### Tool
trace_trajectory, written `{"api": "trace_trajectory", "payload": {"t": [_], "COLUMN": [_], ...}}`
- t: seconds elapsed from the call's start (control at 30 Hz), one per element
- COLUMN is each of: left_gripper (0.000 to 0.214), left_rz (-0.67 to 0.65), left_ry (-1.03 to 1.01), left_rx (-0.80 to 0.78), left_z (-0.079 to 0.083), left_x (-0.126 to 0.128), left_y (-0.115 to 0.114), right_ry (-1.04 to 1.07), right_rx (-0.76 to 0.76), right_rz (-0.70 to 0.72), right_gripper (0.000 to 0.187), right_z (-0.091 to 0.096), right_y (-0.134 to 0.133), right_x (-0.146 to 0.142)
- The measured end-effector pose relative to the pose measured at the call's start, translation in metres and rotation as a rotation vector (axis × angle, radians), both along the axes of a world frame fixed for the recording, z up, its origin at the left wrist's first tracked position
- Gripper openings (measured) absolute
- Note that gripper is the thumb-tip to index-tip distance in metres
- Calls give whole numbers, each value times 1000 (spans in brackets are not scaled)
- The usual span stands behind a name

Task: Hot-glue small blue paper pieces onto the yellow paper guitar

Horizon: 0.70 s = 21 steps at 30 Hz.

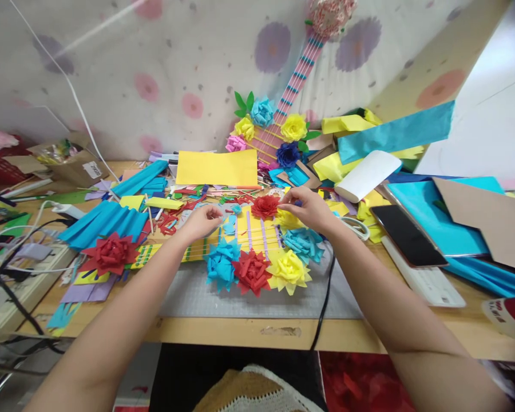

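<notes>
A yellow paper guitar point(242, 226) with purple strips and thin strings lies flat in front of me. Red, blue and yellow paper flowers surround its body, including a red paper flower point(265, 207) at the far edge and a yellow paper flower point(289, 271) at the near edge. My left hand point(202, 221) is over the neck end of the body, fingertips pinched, beside small light-blue paper bits point(229, 226). At the right edge of the far red flower, my right hand point(308, 209) has its fingers closed together. What either pinch holds is too small to tell.
Behind stands a pink paper guitar point(292, 86) with flowers. A grey cutting mat point(189, 297) lies under the work. Paper scraps, blue crepe paper point(107, 224), a phone point(407, 235), a power strip point(47, 277), a black cable point(325, 303) and a paper cup point(508, 316) crowd the table.
</notes>
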State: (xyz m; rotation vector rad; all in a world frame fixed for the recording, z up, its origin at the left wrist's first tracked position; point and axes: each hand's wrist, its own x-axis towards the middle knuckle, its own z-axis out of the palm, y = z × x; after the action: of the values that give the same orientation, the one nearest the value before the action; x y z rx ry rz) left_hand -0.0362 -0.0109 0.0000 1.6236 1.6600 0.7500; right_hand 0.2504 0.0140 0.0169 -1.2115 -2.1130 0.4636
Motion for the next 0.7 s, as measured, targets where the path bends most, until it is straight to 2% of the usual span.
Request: {"api": "trace_trajectory", "payload": {"t": [0.1, 0.27, 0.47, 0.7], "left_gripper": [12, 18, 15, 17], "left_rz": [-88, -279, -262, -232], "left_ry": [55, 199, 301, 153], "left_rx": [34, 112, 95, 15], "left_z": [-6, 2, 4, -5], "left_x": [-1, 3, 10, 7], "left_y": [-5, -13, -14, -9], "right_ry": [35, 93, 158, 278], "right_rx": [13, 62, 138, 195], "right_rz": [-55, -125, -202, -354], "right_gripper": [22, 30, 34, 35], "right_z": [-6, -15, -17, -21], "right_y": [-8, -13, -16, -17], "right_x": [11, 27, 41, 56]}}
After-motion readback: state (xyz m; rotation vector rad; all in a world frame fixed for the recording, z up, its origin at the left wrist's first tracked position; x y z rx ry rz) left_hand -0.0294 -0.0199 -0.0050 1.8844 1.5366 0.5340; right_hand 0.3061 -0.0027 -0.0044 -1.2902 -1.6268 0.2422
